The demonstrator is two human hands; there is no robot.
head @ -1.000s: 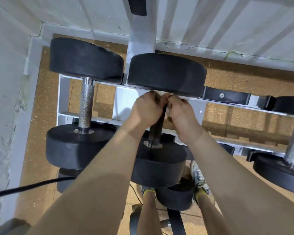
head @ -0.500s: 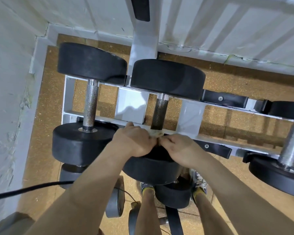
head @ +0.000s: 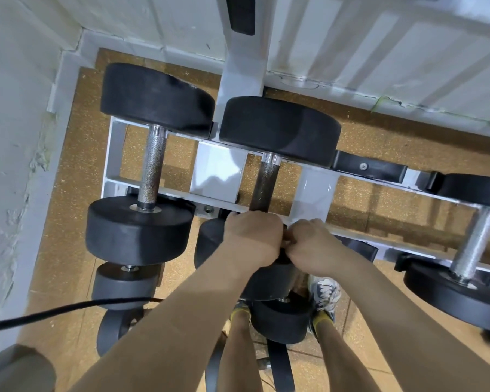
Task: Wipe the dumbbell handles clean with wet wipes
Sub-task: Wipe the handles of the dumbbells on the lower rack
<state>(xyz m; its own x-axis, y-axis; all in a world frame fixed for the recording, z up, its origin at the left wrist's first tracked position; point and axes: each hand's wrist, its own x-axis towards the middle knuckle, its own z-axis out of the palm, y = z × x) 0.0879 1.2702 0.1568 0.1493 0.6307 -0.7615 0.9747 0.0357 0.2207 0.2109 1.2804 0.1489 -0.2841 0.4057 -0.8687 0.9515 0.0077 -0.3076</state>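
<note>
Currently the white steel rack (head: 218, 171) is carrying the row. The black rubber-headed dumbbell (head: 277, 128) at its middle is lying with its long axis running straight away from the person, far head toward the wall and near head under the wrists.

Its dark knurled metal handle (head: 265, 185) is showing bare from the far head down to the knuckles; only the near end is being covered.

The left hand (head: 252, 239) is sitting directly on the handle line, clenched over that near end with fingers curling down round the bar. The right hand (head: 313, 244) is lying just right of the bar, over the near head, and touching the left hand. Its fingertips are tucked out of sight, so whether it is pinching anything cannot be told.

The wet wipe is not showing plainly; probably it is being held bunched inside the left palm.

Judgement: the uncovered metal is lying wholly forward of the grip, so the coming stroke is calling for a push away along the axis. The left hand, being on the bar, is looking better placed to lead.
</note>
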